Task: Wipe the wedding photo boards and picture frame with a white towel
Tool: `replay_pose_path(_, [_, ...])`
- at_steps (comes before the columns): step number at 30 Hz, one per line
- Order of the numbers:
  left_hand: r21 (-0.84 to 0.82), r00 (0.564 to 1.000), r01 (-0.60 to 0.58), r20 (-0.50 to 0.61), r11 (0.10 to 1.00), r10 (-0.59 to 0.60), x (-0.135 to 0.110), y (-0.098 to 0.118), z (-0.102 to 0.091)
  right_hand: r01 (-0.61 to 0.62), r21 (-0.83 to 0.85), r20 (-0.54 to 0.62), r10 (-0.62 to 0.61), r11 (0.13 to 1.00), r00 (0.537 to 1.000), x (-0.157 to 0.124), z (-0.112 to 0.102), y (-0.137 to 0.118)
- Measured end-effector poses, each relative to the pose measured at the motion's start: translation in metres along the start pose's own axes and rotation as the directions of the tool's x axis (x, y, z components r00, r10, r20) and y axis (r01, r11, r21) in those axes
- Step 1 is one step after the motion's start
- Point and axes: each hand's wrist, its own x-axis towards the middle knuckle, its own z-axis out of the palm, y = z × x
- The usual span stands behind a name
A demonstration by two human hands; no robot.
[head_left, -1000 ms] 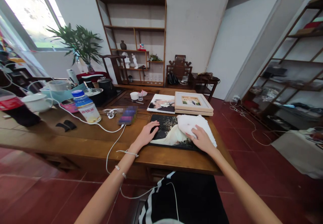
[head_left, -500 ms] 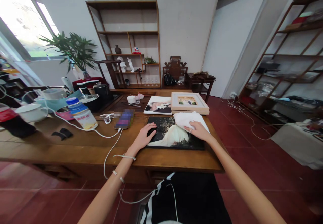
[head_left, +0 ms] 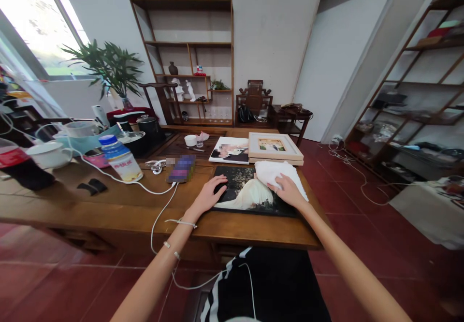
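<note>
Close to the front edge of the counter (head_left: pixel 250 229), I see a dark picture panel (head_left: pixel 253 195) which lies flat, with its printed side up; it shows a whitish dress with a wide, spread train, against an almost black ground with small pale specks. Over its upper right part lies a white cloth (head_left: pixel 266 169), thick and soft-looking, a little crumpled, with uneven edge, so this corner is hidden while the middle of the picture can be seen.
</note>
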Motion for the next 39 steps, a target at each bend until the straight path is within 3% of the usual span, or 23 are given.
replay_pose_path(6, [0.016, 1.000, -0.011, 0.006, 1.000, 0.011, 0.000, -0.002, 0.001, 0.027, 0.015, 0.032, -0.028, 1.000, 0.999, -0.041, -0.013, -0.033])
replay_pose_path(13, [0.046, 1.000, -0.007, 0.019, 0.999, 0.007, 0.000, 0.003, -0.002, 0.208, 0.088, 0.038, -0.212, 0.974, 0.976, -0.059, -0.013, -0.077])
replay_pose_path(18, [0.041, 1.000, -0.005, 0.018, 0.999, 0.005, 0.000, 0.003, -0.001, 0.187, 0.021, 0.083, -0.188, 0.982, 0.979, -0.036, -0.007, -0.069])
replay_pose_path(28, [0.017, 1.000, 0.002, 0.004, 1.000, -0.002, -0.001, 0.002, -0.001, 0.069, -0.116, 0.046, -0.064, 0.991, 0.997, 0.026, 0.003, -0.014])
replay_pose_path(33, [0.020, 1.000, 0.003, 0.010, 1.000, -0.003, -0.001, 0.002, -0.001, 0.062, -0.160, 0.000, -0.062, 0.985, 0.998, 0.023, 0.006, -0.014])
replay_pose_path(39, [0.028, 1.000, -0.010, 0.009, 1.000, 0.010, 0.000, 0.003, -0.001, 0.078, -0.156, 0.006, -0.078, 0.985, 0.997, -0.003, 0.001, -0.040])
